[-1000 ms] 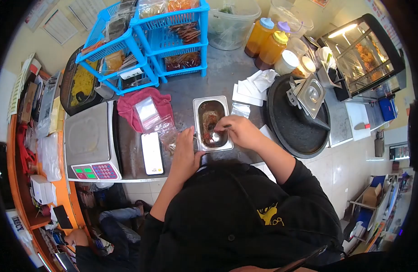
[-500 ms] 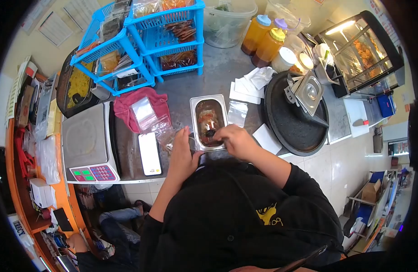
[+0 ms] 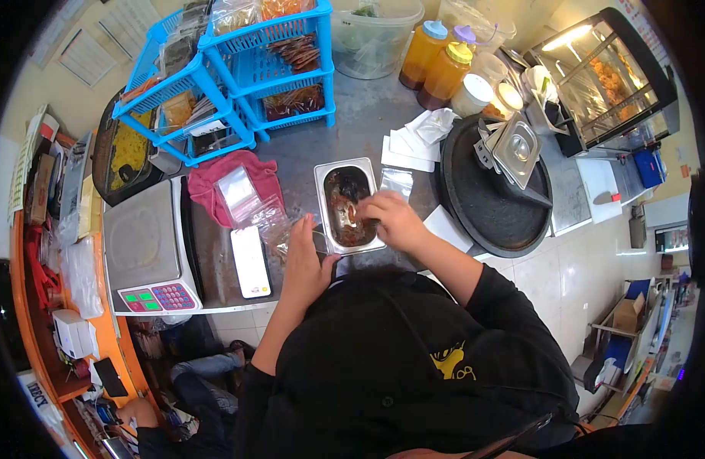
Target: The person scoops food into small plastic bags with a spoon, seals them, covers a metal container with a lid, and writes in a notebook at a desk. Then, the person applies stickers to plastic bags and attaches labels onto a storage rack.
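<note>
Right grip [image 3: 392, 219] curled, can't tell if pinching; spread left hand [image 3: 301, 264] farther. Steel pan [image 3: 345, 162] just leftward, long axis fore-aft.

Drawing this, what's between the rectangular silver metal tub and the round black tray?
The head view shows a clear plastic bag, white sheets and the right hand.

So there's an orange shelf unit [image 3: 50, 344] down the left edge, papers taped to a beige wall [image 3: 112, 73] upper left, pale floor tiles [image 3: 547, 291] at right, and a lit display warmer [image 3: 605, 80] glowing upper right.
</note>
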`<state>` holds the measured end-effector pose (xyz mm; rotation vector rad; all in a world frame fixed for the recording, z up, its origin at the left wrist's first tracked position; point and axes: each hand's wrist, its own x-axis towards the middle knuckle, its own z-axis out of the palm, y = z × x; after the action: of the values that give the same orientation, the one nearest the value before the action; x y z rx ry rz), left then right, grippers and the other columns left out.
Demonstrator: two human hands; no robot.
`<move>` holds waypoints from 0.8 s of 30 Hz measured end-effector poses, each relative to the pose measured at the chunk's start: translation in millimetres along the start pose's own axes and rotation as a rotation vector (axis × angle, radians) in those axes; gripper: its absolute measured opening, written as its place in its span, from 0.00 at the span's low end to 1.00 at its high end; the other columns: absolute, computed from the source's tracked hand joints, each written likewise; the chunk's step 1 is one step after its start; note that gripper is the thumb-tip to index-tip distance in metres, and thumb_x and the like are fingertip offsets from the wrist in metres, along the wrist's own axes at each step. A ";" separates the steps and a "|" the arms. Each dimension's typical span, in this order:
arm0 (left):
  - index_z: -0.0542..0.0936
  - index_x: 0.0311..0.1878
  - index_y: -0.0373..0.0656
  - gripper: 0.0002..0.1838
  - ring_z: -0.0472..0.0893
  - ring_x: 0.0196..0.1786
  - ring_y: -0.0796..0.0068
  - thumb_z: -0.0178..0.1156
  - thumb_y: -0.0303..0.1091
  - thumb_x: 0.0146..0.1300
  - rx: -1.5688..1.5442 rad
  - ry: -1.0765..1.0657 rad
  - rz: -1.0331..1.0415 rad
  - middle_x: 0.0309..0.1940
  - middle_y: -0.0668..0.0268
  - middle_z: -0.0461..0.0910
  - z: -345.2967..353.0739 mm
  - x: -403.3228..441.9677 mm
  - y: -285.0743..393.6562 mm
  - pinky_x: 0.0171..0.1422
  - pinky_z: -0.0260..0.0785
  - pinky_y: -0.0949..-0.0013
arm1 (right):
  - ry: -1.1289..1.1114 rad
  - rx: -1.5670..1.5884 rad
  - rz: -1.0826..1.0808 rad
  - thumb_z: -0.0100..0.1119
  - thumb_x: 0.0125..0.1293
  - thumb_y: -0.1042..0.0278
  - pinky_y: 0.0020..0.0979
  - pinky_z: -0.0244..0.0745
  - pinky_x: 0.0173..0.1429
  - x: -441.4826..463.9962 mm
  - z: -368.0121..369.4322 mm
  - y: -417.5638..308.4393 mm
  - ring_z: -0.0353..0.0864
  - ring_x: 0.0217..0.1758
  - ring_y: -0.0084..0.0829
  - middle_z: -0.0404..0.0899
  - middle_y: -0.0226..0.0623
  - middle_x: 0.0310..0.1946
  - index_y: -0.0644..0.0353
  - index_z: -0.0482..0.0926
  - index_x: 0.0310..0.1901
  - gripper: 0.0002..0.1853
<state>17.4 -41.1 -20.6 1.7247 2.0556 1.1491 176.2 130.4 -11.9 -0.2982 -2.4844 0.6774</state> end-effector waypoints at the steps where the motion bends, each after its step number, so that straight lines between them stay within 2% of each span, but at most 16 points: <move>1: 0.46 0.71 0.33 0.53 0.70 0.60 0.51 0.70 0.26 0.48 0.013 0.005 0.013 0.63 0.46 0.60 -0.5 0.9 -0.9 0.66 0.60 0.57 | -0.014 0.011 0.016 0.55 0.45 0.84 0.38 0.70 0.55 -2.6 5.1 -0.8 0.77 0.46 0.41 0.79 0.36 0.41 0.58 0.77 0.35 0.14; 2: 0.46 0.71 0.33 0.53 0.69 0.60 0.51 0.70 0.26 0.48 0.026 0.011 0.022 0.63 0.46 0.60 -0.6 0.9 -1.9 0.66 0.60 0.57 | -0.028 0.076 0.006 0.55 0.47 0.83 0.39 0.70 0.54 -6.5 9.0 -3.1 0.77 0.44 0.42 0.79 0.36 0.37 0.58 0.76 0.36 0.13; 6: 0.45 0.71 0.33 0.53 0.69 0.61 0.51 0.70 0.27 0.48 0.016 0.016 -0.014 0.63 0.46 0.61 -0.3 -1.1 -0.9 0.66 0.60 0.56 | 0.112 0.112 0.055 0.57 0.51 0.82 0.39 0.71 0.53 3.5 1.7 -6.8 0.78 0.44 0.42 0.80 0.36 0.34 0.58 0.77 0.36 0.10; 9: 0.45 0.71 0.33 0.53 0.69 0.61 0.51 0.70 0.26 0.48 0.032 0.020 0.004 0.63 0.46 0.61 -0.3 -0.5 0.6 0.66 0.60 0.56 | 0.136 0.136 0.051 0.58 0.52 0.80 0.39 0.72 0.52 12.1 5.4 11.9 0.79 0.44 0.42 0.80 0.36 0.35 0.59 0.77 0.37 0.09; 14: 0.45 0.71 0.32 0.54 0.69 0.60 0.50 0.71 0.25 0.47 0.011 0.033 -0.007 0.62 0.46 0.62 -2.6 -0.1 -1.6 0.65 0.60 0.56 | 0.063 0.252 0.197 0.57 0.58 0.77 0.39 0.72 0.51 -2.0 7.8 -0.6 0.79 0.43 0.44 0.81 0.37 0.35 0.59 0.79 0.32 0.03; 17: 0.45 0.71 0.32 0.54 0.70 0.60 0.51 0.71 0.25 0.46 -0.010 0.030 -0.013 0.61 0.46 0.63 0.8 -0.4 -0.7 0.65 0.61 0.56 | 0.022 0.274 0.307 0.57 0.60 0.75 0.37 0.73 0.48 -3.8 3.5 -7.2 0.79 0.39 0.44 0.80 0.39 0.35 0.61 0.79 0.32 0.02; 20: 0.45 0.71 0.32 0.54 0.70 0.60 0.51 0.71 0.24 0.46 -0.008 0.028 -0.004 0.61 0.46 0.63 1.4 0.0 -0.5 0.65 0.61 0.56 | 0.001 0.439 0.573 0.55 0.64 0.74 0.32 0.74 0.42 -8.9 11.7 -8.4 0.80 0.34 0.36 0.81 0.38 0.33 0.63 0.78 0.36 0.03; 23: 0.45 0.71 0.32 0.54 0.70 0.60 0.51 0.71 0.24 0.46 -0.025 0.032 0.000 0.61 0.47 0.63 1.9 0.8 -0.5 0.65 0.61 0.56 | 0.206 0.820 0.793 0.53 0.67 0.75 0.27 0.74 0.38 -9.5 20.8 2.7 0.80 0.31 0.25 0.80 0.35 0.32 0.63 0.77 0.40 0.04; 24: 0.45 0.71 0.32 0.54 0.70 0.60 0.51 0.71 0.24 0.46 -0.034 0.035 -0.004 0.61 0.47 0.63 1.5 0.1 -0.8 0.65 0.61 0.56 | 0.242 0.829 0.810 0.52 0.67 0.75 0.26 0.74 0.39 -6.4 18.8 1.7 0.79 0.32 0.23 0.80 0.34 0.32 0.64 0.76 0.40 0.04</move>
<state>17.8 -40.4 -22.1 1.6966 2.0465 1.2143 171.1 122.1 -29.3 -0.9842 -1.5941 1.7722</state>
